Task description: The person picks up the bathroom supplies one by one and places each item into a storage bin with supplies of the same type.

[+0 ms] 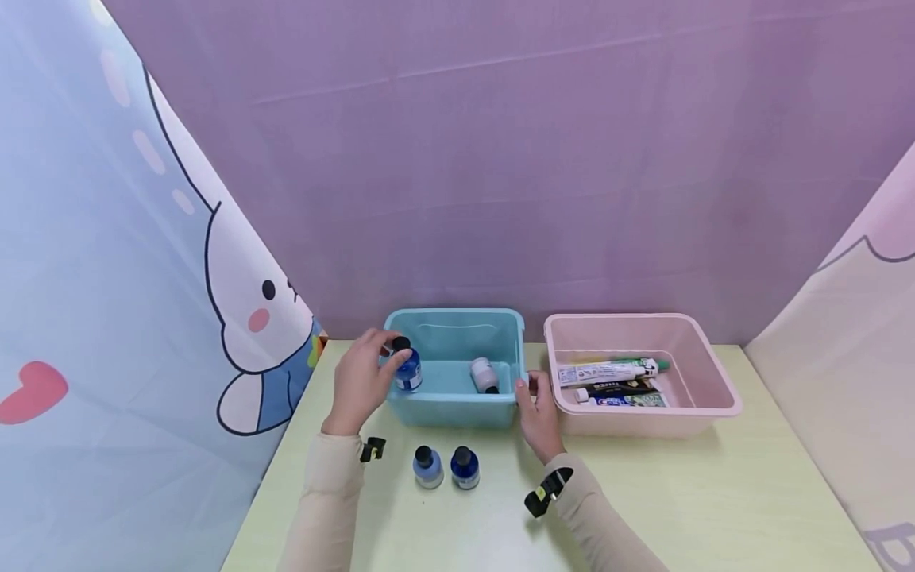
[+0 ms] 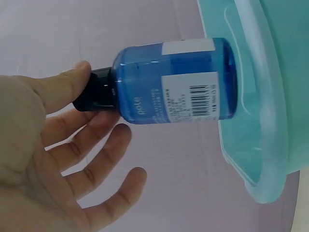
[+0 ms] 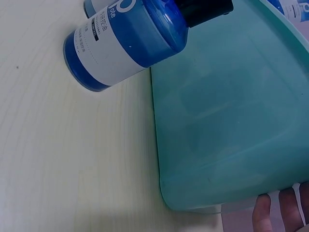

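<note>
Held blue bottle [image 2: 169, 87]: It is at the left end of the blue-green basket [image 1: 450, 413], with its base downward and its black cap [image 2: 104, 92] on top. A label with a barcode is seen on its side. Whether the base is below the rim, I cannot tell.
Left hand [image 1: 357, 380]: It holds the bottle only by the cap, in a narrow pinch of thumb and fingers; the little finger stays apart from the bottle.
Right hand [image 1: 541, 421]: It grips the right edge of the basket, near the front corner, with the thumb at the rim and the other fingertips against the outer side.
Inside the blue-green basket: A pale bottle [image 1: 484, 373] with a dark cap lies on its side, toward the right.
In front of this basket: A light blue bottle [image 1: 428, 470] and a dark blue bottle [image 1: 465, 470] stand upright on the table [image 1: 758, 485], near each other, both with black caps.
Pink basket [image 1: 643, 425]: It stands to the right of the other basket. In it lie a white tube [image 1: 600, 373], a black tube [image 1: 618, 389] and a blue and white tube [image 1: 636, 400], close together.
Background: A purple cloth [image 1: 500, 159] hangs behind; a light blue cloth [image 1: 107, 254] with a cartoon figure is at the left.
</note>
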The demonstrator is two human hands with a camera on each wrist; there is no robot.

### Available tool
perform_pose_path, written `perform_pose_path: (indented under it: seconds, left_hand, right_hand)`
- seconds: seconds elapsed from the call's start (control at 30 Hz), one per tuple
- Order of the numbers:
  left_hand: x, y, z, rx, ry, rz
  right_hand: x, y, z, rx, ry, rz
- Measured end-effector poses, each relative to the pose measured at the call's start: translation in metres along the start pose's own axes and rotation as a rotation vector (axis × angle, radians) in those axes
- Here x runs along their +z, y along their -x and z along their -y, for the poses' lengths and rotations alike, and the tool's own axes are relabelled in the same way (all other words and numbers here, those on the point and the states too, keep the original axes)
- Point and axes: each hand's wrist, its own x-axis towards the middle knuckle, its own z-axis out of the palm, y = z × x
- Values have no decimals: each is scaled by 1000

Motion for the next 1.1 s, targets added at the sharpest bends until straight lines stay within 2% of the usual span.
perform_pose_path:
  seconds: [0.17, 0.5, 0.83, 1.1]
  left_hand:
    - [-1, -7, 0, -5, -18, 35]
    - [-1, -18, 1, -69, -74, 135]
    - [4, -37, 1, -36, -128, 192]
    - [5, -53, 2, -28, -199, 280]
  right_hand:
    - [0, 0, 0, 2, 8, 1]
    - [-1, 0, -1, 8, 21, 5]
    - [-2, 0, 1, 11, 22, 5]
    - [-2, 0, 0, 15, 27, 7]
